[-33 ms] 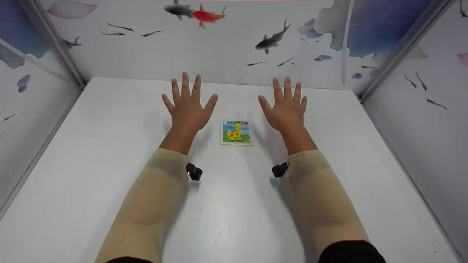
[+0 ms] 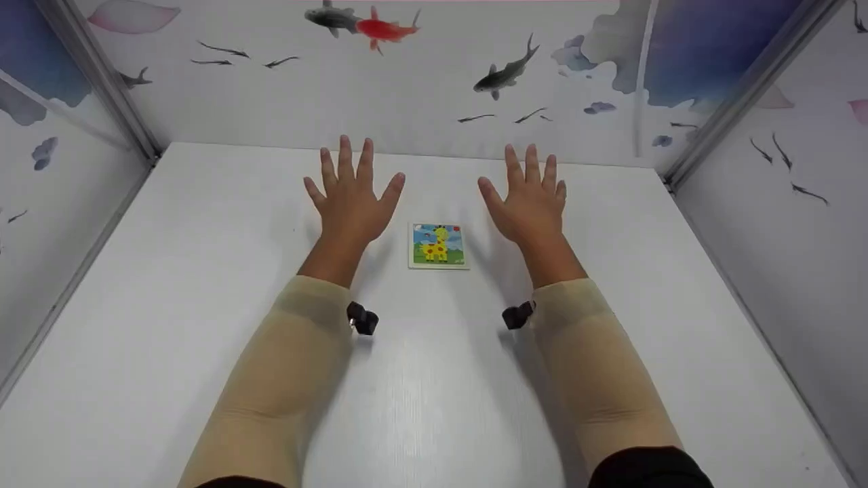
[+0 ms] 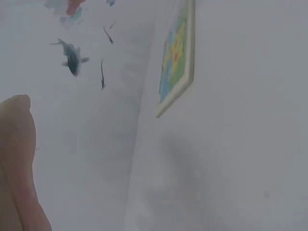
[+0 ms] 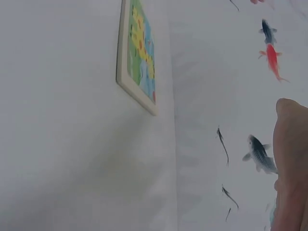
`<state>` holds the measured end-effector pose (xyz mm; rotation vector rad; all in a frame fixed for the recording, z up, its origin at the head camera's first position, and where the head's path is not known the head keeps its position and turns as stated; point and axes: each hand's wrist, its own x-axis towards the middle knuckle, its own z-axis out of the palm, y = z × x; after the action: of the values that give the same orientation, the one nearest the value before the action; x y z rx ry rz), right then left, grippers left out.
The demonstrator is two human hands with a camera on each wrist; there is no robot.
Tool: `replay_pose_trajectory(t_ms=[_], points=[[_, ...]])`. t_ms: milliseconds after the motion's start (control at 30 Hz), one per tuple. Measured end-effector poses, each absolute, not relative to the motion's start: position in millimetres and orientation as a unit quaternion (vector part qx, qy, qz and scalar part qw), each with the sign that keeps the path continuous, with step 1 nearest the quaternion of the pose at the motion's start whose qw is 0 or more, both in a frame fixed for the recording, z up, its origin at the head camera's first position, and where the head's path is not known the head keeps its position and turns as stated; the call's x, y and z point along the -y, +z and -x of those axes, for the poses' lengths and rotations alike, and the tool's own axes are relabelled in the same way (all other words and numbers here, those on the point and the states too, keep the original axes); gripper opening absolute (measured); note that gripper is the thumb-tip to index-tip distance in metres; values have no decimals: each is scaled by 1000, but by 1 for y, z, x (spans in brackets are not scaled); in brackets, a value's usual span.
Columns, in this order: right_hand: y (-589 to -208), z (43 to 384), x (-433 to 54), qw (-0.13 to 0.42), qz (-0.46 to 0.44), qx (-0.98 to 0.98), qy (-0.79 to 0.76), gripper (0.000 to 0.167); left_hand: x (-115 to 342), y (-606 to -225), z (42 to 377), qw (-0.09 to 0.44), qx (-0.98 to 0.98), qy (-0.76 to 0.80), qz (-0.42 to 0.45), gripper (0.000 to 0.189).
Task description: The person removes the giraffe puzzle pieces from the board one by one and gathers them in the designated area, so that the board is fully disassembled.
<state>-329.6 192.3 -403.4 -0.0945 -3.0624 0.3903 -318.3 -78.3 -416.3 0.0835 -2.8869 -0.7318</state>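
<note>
- Spreading its straight fingers apart, the left hand [image 2: 354,207] is held palm down above the white table [image 2: 420,407], to the left of the giraffe board and near it without touching.
- The right hand [image 2: 531,207] mirrors it on the other side, fingers straight and apart, its thumb angled inward; the board lies between the two hands.
- At the edge of each wrist view one thumb shows: the left thumb [image 3: 17,139] and the right thumb [image 4: 291,139], both well apart from the board.
- Flat on the table lies the giraffe board [image 2: 438,245], a square with a pale rim and a yellow, spotted giraffe against blue and green.
- Beige sleeves [image 2: 271,366] cover the forearms, with a small black device [image 2: 364,319] at the inner side of each wrist and black cloth [image 2: 651,469] higher up.
- Shadows of the arms fall on the table.
- Beyond the table's far edge stands a white back wall [image 2: 407,102] printed with a red fish [image 2: 386,30] and dark fish [image 2: 505,73].
- Grey metal posts [image 2: 112,81] stand at both far corners.
</note>
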Motion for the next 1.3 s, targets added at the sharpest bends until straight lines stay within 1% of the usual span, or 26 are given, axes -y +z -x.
replay_pose_trajectory(t_ms=[200,433,600,733,900,1100,1200,1300], points=[[-406,327,-181,19,22,987,156,85,69,-423,312,74,963,-259,-19,87],[-411,321,-171,10,11,984,177,83,66,-429,295,61,946,-318,-14,86],[-410,317,-161,-8,-9,977,214,81,67,-428,284,56,922,-382,8,77],[-406,315,-153,-43,-22,964,263,77,70,-429,282,15,907,-421,24,63],[-409,316,-149,-84,-36,949,302,70,73,-437,286,-46,901,-430,36,54],[-414,325,-143,-112,-74,935,329,47,80,-447,291,-119,898,-422,45,40],[-418,333,-140,-128,-85,926,344,40,81,-450,292,-147,902,-403,42,38],[-424,341,-139,-141,-89,921,353,36,82,-454,291,-155,909,-385,47,35]])
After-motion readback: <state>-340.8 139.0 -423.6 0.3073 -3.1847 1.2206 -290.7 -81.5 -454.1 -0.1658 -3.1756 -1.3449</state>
